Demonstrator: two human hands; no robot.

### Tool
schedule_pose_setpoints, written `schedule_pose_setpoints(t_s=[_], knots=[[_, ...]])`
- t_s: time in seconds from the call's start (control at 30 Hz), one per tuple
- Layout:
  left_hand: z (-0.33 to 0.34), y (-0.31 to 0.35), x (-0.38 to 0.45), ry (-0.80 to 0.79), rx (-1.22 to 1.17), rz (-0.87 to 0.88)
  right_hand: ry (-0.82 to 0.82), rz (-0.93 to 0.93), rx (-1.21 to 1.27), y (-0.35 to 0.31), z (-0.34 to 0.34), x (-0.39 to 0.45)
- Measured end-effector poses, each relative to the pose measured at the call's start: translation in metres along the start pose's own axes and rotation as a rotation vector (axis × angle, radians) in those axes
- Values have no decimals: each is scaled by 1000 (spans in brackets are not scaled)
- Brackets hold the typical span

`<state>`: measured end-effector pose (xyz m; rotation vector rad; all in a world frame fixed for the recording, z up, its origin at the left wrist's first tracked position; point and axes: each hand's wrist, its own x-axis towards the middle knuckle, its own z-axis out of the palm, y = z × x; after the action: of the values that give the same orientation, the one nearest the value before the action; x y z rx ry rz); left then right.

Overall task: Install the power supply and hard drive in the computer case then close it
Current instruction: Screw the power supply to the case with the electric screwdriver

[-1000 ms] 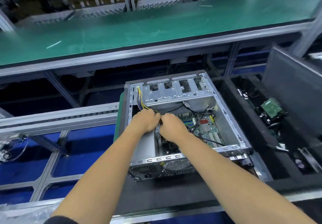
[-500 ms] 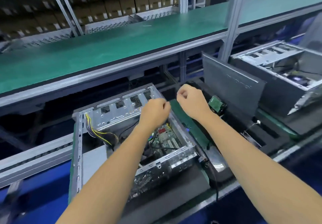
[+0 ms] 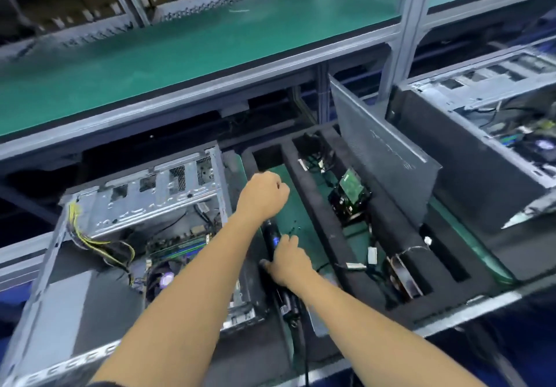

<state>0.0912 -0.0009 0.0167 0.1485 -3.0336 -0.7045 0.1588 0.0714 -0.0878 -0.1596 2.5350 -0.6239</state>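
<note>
The open computer case (image 3: 156, 203) lies on its side at the left, with a motherboard and yellow cables (image 3: 90, 240) inside. A grey power supply (image 3: 66, 311) sits in its near left corner. The hard drive (image 3: 350, 189), green board up, rests in a slot of the black foam tray (image 3: 319, 206). The case's grey side panel (image 3: 382, 158) leans upright behind it. My right hand (image 3: 287, 263) grips a black electric screwdriver (image 3: 272, 237) lying just right of the case. My left hand (image 3: 264, 194) hovers as a fist above the tray's green floor, with nothing visible in it.
Small screws (image 3: 293, 227) lie on the green floor beside the screwdriver. Loose cables and connectors (image 3: 371, 255) fill the tray's right slots. Another open case (image 3: 487, 133) stands at the far right. A green-topped shelf (image 3: 210, 43) runs overhead behind.
Both hands left the inside of the case and moved right. My right hand dropped onto the screwdriver; my left fist now hangs over the tray. The view swung right.
</note>
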Motion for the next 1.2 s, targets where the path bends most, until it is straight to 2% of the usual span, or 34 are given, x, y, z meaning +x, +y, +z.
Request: schedule_pose_setpoints(t_s=[0.23,0.3,0.4,0.47,0.53,0.57,0.63,0.7,0.77,0.93,1.0,1.13,1.17,1.2], knots=[[12,-17,7,-30,56,-146,-106,-70,-20,12,-19,17],[16,-18,13,-12,56,-179,-145,-29,153,23,-33,24],[25,-15,21,21,0,-284,-110,-30,461,46,-62,31],[32,-7,25,-33,-34,-368,-90,-38,662,56,-89,37],[42,2,28,-117,-61,-432,-152,-47,900,62,-115,43],[47,8,29,-147,-124,-457,-208,-65,1016,66,-126,45],[60,18,28,-209,-440,-522,-264,-86,1119,73,-143,48],[70,27,27,-240,-797,-600,-274,-80,1123,79,-149,48],[76,34,29,-224,-969,-618,-317,-81,1082,82,-147,46],[85,28,42,-100,-845,-669,-457,-106,1094,85,-131,40],[89,21,44,-23,-877,-733,-525,-133,1083,87,-126,39],[95,8,43,78,-959,-835,-452,-129,1019,89,-121,45],[98,5,41,54,-898,-816,-426,-126,1032,90,-121,47],[103,0,38,-12,-721,-756,-408,-117,1060,92,-121,50]])
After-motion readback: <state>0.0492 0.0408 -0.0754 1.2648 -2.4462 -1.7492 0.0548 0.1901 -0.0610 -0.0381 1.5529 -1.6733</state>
